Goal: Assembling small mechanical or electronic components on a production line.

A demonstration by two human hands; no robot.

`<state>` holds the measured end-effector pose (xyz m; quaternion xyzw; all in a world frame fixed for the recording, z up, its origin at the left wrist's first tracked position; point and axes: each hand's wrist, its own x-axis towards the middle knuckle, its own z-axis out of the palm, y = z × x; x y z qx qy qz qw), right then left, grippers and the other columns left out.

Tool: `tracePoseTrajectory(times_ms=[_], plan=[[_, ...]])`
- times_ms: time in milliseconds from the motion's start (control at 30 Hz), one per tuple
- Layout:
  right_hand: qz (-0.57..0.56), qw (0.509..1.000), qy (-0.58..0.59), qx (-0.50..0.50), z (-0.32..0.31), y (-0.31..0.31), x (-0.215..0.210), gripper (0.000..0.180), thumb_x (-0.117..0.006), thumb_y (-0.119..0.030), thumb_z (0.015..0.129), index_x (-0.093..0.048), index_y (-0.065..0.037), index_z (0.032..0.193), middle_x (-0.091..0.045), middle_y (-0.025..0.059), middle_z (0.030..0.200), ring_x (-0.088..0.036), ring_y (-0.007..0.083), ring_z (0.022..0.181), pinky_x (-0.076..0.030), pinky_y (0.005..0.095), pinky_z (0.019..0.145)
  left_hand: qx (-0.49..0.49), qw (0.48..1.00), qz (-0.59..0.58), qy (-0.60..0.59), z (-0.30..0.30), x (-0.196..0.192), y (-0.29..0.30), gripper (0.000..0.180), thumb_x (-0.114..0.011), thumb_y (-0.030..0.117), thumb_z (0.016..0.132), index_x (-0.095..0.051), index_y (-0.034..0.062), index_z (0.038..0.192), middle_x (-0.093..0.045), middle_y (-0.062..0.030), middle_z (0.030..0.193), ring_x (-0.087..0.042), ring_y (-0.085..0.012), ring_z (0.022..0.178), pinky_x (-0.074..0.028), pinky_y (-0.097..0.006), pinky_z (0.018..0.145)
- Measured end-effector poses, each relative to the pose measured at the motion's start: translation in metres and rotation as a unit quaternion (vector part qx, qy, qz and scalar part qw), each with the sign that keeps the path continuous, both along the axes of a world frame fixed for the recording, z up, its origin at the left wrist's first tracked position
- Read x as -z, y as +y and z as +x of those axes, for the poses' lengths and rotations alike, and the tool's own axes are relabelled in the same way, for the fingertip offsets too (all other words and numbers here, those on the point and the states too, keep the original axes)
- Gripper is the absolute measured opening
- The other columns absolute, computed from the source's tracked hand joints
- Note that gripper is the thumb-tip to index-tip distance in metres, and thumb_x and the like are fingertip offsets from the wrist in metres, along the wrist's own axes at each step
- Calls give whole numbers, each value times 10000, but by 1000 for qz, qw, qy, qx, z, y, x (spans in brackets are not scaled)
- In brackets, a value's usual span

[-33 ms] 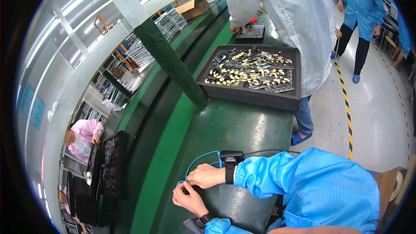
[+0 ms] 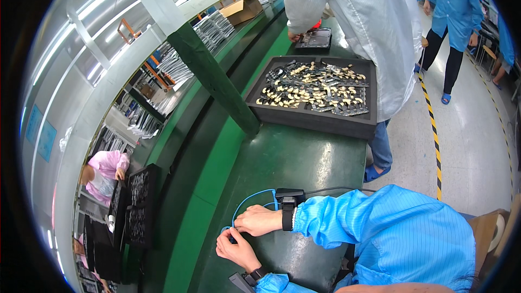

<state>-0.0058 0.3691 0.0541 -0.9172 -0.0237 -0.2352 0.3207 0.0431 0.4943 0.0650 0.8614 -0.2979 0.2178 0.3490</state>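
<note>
— What were the worker's hands doing at the green workbench (image 2: pixel 293 157)?

— Both were closed on a thin blue cable (image 2: pixel 245 202) at the bench's near end. The right hand (image 2: pixel 259 220), in a blue sleeve with a black wrist strap, had its fingers curled and pinched on the cable's lower end; the left hand (image 2: pixel 234 249) sat just below it, fingertips drawn together on the same spot. How firmly either gripped could not be told.

— And where did the cable lie?

— It arched in a loop on the bench top, from the fingers up toward a small black device (image 2: pixel 289 194) just above the right wrist — all at the near end of the bench.

— What else stood on the bench?

— Farther along it, a black foam tray (image 2: pixel 312 119) held a heap of small black and cream parts. At the bench's far side of that tray, a person in a white coat (image 2: pixel 369 27) bent over a smaller dark tray (image 2: pixel 315 39). A cardboard box (image 2: pixel 245 6) rested on the shelf beyond.
</note>
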Motion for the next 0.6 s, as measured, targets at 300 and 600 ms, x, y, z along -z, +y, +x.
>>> tracePoseTrajectory(times_ms=[300, 600], plan=[[30, 999, -25, 5, 4, 2, 7, 206, -569, -229, 798, -608, -28, 775, -634, 159, 768, -620, 356, 714, -483, 447, 587, 20, 992, -30, -117, -11, -18, -2, 179, -637, 201, 794, -648, 28, 746, -642, -156, 736, -600, -327, 662, -474, -413, 612], [-40, 952, 290, -93, 6, -9, -12, 571, -501, -313, 911, -268, -208, 1422, -351, 97, 1438, -413, 219, 1273, -435, 361, 956, 7, 995, -1, -104, -11, -14, -3, 192, -629, 239, 808, -657, 52, 773, -646, -139, 778, -594, -315, 724, -450, -420, 678]])
